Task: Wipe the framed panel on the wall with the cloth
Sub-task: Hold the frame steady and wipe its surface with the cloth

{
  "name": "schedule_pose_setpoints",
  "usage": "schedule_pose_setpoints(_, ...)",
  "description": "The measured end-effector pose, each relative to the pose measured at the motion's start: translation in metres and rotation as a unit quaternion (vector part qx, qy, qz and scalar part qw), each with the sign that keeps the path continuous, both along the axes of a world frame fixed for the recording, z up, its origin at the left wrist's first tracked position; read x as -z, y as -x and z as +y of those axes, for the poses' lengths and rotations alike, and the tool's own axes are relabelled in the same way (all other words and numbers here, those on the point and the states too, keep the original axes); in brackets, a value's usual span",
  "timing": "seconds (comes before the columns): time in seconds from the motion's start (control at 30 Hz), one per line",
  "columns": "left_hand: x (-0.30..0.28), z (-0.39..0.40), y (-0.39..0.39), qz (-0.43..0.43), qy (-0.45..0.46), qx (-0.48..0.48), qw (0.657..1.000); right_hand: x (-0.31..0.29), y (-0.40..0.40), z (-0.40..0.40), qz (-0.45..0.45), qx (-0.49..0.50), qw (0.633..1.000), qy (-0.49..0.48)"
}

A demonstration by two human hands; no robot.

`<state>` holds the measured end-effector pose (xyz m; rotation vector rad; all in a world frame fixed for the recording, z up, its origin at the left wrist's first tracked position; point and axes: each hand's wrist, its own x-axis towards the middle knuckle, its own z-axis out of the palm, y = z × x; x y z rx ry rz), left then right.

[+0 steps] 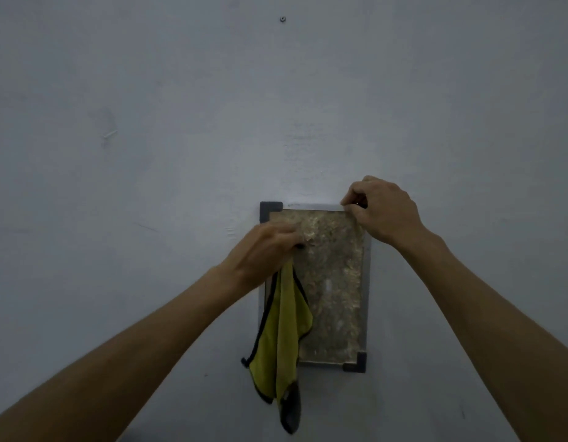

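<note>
A framed panel (335,282) hangs upright on the wall, with a mottled brownish face, a grey frame and dark corner pieces. My left hand (265,250) lies over its upper left part and grips a yellow cloth (282,333) with a dark border. The cloth hangs down past the panel's lower left corner. My right hand (383,210) is at the upper right corner, fingers curled and pinching the frame's top edge there.
The wall (148,154) around the panel is plain pale grey. A small screw or nut (282,19) sticks out high above the panel. A faint scratch mark (109,134) shows on the wall at the left.
</note>
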<state>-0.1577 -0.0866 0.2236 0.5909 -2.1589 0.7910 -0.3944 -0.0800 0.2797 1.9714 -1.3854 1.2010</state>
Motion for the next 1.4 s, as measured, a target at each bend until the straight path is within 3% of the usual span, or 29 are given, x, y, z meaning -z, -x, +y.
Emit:
schedule_pose_setpoints(0.13, -0.005, -0.002, 0.003, 0.128, 0.005, -0.001, 0.992, 0.0, -0.002, 0.001, 0.002, -0.001, 1.0, 0.003)
schedule_pose_setpoints(0.27, 0.011, 0.001, -0.003, 0.005, -0.023, -0.002, 1.0, 0.0, 0.0, 0.0, 0.005, 0.0, 1.0, -0.002)
schedule_pose_setpoints(0.33, 0.011, 0.004, -0.005, -0.003, -0.014, -0.011, 1.0, 0.0, 0.001, -0.001, 0.003, -0.002, 1.0, 0.0)
schedule_pose_setpoints(0.47, 0.01, 0.0, -0.001, 0.215, 0.0, -0.005, 0.977, 0.001, 0.001, -0.002, 0.001, -0.005, 1.0, 0.007)
schedule_pose_setpoints(0.53, 0.017, -0.002, 0.002, 0.261, -0.014, -0.002, 0.965, 0.001, 0.0, -0.003, 0.004, -0.004, 1.0, 0.007)
schedule_pose_setpoints(0.7, 0.026, 0.002, -0.002, 0.06, -0.025, -0.012, 0.998, 0.0, 0.002, -0.003, 0.004, -0.005, 1.0, 0.004)
schedule_pose_setpoints(0.87, 0.02, -0.002, 0.001, 0.239, -0.012, -0.023, 0.971, 0.001, 0.001, -0.003, -0.002, -0.007, 1.0, 0.01)
schedule_pose_setpoints(1.0, 0.044, 0.004, 0.001, 0.098, -0.048, -0.018, 0.994, 0.002, 0.001, -0.003, 0.0, -0.005, 1.0, 0.006)
schedule_pose_setpoints(1.07, 0.042, 0.005, -0.002, 0.081, -0.042, -0.033, 0.995, 0.001, 0.001, -0.002, -0.003, -0.007, 1.0, 0.005)
schedule_pose_setpoints(1.2, 0.026, -0.002, -0.003, 0.306, -0.02, -0.02, 0.952, 0.001, 0.001, -0.001, -0.005, -0.01, 1.0, 0.007)
schedule_pose_setpoints(1.23, 0.028, -0.002, -0.002, 0.323, -0.026, -0.016, 0.946, 0.001, 0.001, -0.001, -0.004, -0.008, 1.0, 0.006)
schedule_pose_setpoints(1.4, 0.046, 0.008, -0.004, 0.121, -0.048, -0.03, 0.991, 0.002, 0.001, -0.002, -0.005, -0.006, 1.0, 0.004)
